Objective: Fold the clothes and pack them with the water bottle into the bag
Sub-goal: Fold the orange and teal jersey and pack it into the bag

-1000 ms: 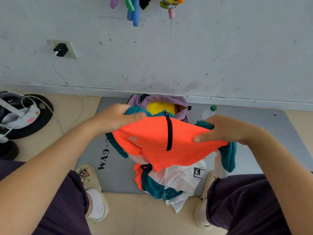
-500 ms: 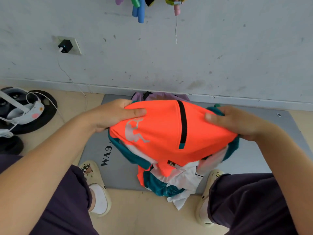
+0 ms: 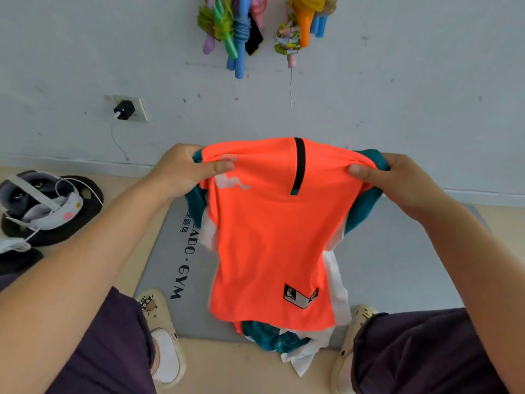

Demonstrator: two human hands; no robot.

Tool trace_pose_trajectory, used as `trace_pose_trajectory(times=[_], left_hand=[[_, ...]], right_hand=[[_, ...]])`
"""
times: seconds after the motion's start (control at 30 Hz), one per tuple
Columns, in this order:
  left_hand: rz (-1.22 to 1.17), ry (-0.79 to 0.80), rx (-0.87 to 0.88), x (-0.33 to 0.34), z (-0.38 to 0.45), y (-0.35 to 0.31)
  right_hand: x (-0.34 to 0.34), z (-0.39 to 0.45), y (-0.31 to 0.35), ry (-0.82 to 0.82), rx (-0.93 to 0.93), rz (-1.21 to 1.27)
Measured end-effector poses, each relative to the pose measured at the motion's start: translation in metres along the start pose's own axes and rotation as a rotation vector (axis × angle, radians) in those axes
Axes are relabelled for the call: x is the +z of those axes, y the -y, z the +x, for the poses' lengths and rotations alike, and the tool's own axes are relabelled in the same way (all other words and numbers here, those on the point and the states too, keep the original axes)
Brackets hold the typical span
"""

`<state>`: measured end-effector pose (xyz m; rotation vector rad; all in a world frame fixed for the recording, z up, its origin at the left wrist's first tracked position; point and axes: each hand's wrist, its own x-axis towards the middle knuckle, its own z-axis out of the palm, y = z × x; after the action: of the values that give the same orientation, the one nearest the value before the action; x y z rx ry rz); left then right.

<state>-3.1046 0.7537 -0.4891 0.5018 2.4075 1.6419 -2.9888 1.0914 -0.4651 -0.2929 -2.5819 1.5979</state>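
Orange fabric filled the middle of the view: the jersey (image 3: pixel 272 237) hung full length, and the left hand (image 3: pixel 181 173) and right hand (image 3: pixel 397 180) each pinched a shoulder of it, thumb on the front and fingers (image 3: pixel 220 167) curled behind, both clenched on the cloth. It dangled above the grey gym mat (image 3: pixel 397 265), between the person's knees, its hem just over the second garment (image 3: pixel 281 341), a teal and white bundle lying crumpled at the mat's near edge. By the look of it, this was the folding step, and an early one: the jersey was held open and flat, not yet creased anywhere. The next move probably called for laying it down smooth on the mat or bringing the two shoulders together, keeping the sleeves from bunching.

The count: one orange jersey, one teal bundle, two hands, two cream clogs (image 3: pixel 164 336), one mat. The bag and the water bottle could not be seen here; the raised jersey may have hidden them. Against the wall (image 3: pixel 426 81) hung two bunches of coloured ropes (image 3: pixel 235 32).
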Motion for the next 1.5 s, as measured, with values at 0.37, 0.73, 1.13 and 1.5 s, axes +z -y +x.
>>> trace_pose_trajectory(times=[0.37, 0.73, 1.13, 1.5], left_hand=[[0.196, 0.161, -0.145, 0.001, -0.053, 0.011], [0.195, 0.134, -0.040, -0.038, -0.041, -0.045], [0.350, 0.260, -0.447, 0.088, -0.007, 0.235], [0.407, -0.084, -0.358, 0.124, 0.025, 0.315]], right_hand=[[0.020, -0.046, -0.026, 0.264, 0.151, -0.024], [-0.001, -0.033, 0.029, 0.227, 0.013, 0.044], [0.122, 0.032, -0.213, 0.368, 0.478, -0.340], [0.161, 0.072, -0.290, -0.177, 0.340, -0.511]])
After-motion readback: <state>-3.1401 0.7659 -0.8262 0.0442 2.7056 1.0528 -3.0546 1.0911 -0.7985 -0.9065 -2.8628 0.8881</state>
